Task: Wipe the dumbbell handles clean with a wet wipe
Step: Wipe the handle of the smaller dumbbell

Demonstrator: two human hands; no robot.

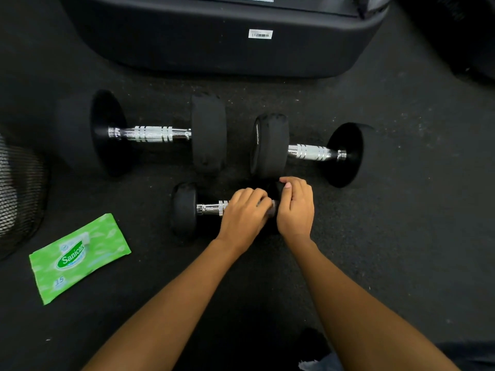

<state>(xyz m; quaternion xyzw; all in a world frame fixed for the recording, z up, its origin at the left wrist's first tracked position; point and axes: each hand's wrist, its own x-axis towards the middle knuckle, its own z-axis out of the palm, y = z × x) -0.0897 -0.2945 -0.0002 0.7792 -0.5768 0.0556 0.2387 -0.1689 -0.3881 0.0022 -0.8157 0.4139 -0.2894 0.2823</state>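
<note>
Three black dumbbells with chrome handles lie on the dark floor. My left hand [245, 215] is curled round the handle of the small dumbbell [184, 210], the nearest one, covering the handle's right half. My right hand [296, 207] grips that dumbbell's right head, which is mostly hidden under it. A small pale grey patch [274, 207] shows between the hands; I cannot tell whether it is a wipe. The large dumbbell [152, 133] lies at the back left and the medium dumbbell [308, 152] at the back right, both untouched.
A green pack of wet wipes [80, 257] lies flat on the floor at the front left. A black mesh bin [16, 191] stands at the left edge. A large black equipment base [214, 36] runs across the back.
</note>
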